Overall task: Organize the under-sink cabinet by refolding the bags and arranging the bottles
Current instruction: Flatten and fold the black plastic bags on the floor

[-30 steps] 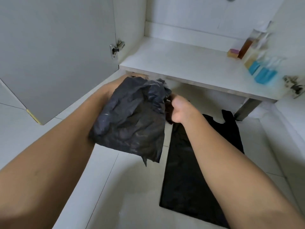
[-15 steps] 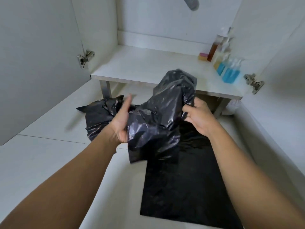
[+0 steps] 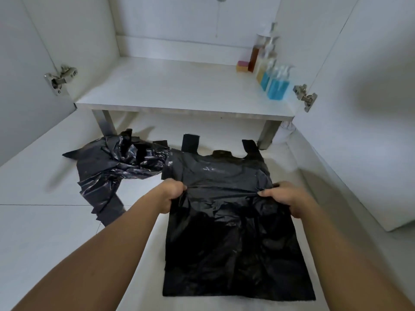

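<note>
Left hand (image 3: 171, 194), right hand (image 3: 285, 198) pinch black bag (image 3: 220, 173) spread between them.

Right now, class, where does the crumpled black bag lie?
In the head view, the crumpled black bag lies on the floor at left, before the cabinet's left leg and beside the flat black bag that the left hand and right hand grip.

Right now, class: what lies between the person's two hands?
Head view: only the spread black bag spans from left hand to right hand; both grip it.
</note>
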A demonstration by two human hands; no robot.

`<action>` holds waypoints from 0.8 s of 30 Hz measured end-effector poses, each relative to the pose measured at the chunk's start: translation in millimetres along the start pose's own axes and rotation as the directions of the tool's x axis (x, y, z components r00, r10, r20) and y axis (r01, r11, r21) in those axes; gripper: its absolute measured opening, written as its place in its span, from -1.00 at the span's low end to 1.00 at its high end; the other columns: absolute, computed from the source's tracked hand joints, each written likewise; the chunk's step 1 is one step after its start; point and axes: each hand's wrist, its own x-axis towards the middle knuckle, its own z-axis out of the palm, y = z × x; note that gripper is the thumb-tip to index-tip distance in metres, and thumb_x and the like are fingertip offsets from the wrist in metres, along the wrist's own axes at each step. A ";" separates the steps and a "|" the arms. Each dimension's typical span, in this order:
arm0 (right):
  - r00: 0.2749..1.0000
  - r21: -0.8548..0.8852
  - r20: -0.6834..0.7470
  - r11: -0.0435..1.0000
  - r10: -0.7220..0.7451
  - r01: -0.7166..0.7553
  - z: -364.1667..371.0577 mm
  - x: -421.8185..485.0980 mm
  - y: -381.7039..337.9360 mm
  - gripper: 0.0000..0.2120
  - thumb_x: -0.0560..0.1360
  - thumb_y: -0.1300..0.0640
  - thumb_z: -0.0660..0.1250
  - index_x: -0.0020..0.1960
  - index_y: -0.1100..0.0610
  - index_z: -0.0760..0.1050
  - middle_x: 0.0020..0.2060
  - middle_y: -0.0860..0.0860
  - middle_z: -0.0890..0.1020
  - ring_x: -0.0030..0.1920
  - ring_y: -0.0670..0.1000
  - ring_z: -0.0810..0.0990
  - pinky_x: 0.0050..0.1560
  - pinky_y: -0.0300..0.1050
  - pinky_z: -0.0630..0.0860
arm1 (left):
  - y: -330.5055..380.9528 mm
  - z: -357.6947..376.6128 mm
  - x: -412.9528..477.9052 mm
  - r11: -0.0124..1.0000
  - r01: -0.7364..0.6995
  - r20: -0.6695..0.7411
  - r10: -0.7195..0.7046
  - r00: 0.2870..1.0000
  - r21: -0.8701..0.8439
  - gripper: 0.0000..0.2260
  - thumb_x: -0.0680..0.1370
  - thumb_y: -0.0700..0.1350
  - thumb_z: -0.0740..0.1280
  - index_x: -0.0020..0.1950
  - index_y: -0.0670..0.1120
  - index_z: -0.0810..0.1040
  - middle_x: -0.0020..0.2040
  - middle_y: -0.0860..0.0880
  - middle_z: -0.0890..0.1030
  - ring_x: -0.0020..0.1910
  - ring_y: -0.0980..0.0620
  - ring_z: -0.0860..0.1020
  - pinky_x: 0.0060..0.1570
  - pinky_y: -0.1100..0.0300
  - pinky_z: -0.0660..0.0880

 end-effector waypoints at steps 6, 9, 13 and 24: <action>0.963 0.163 -0.021 0.950 -0.268 0.268 -10.6 14.0 9.3 -0.30 0.56 0.35 0.35 0.57 -0.04 0.16 0.21 0.08 0.57 -0.02 0.03 0.67 -0.11 -0.09 0.62 | 16.7 14.5 12.4 0.966 -0.257 0.030 0.258 0.966 -0.031 -0.61 0.58 -0.42 0.21 0.32 -0.08 0.51 0.08 -0.24 0.68 -0.03 -0.19 0.69 -0.01 -0.08 0.65; 0.778 0.016 -0.238 0.798 -0.582 0.602 -14.7 22.6 -1.9 -0.39 0.58 0.41 0.23 0.52 -0.05 0.31 0.27 -0.05 0.55 0.19 -0.10 0.60 0.10 -0.34 0.55 | 41.3 17.0 18.8 0.743 -0.663 0.045 0.662 0.748 0.094 -0.35 0.60 -0.39 0.19 0.56 0.19 0.27 0.27 0.05 0.62 0.16 0.14 0.62 0.23 0.21 0.53; 0.712 -0.141 -0.361 0.790 -0.603 0.597 -0.6 43.4 3.5 -0.46 0.49 0.44 0.17 0.41 0.10 0.47 0.25 -0.03 0.58 0.22 -0.08 0.55 0.24 -0.30 0.44 | 36.9 25.3 40.3 0.535 -0.761 0.041 0.808 0.588 0.367 -0.35 0.62 -0.28 0.14 0.62 0.18 0.08 0.45 0.03 0.45 0.37 0.11 0.46 0.42 0.26 0.30; 0.981 -0.373 -0.004 0.910 -0.195 0.180 20.9 95.3 32.2 -0.43 0.57 0.17 0.29 0.55 0.15 0.25 0.43 0.14 0.44 0.37 0.15 0.46 0.35 -0.11 0.35 | -7.8 29.6 96.4 0.995 -0.076 -0.066 0.081 0.995 0.062 -0.70 0.47 -0.18 0.45 0.18 -0.22 0.59 -0.07 -0.20 0.68 -0.16 -0.18 0.66 -0.10 0.00 0.65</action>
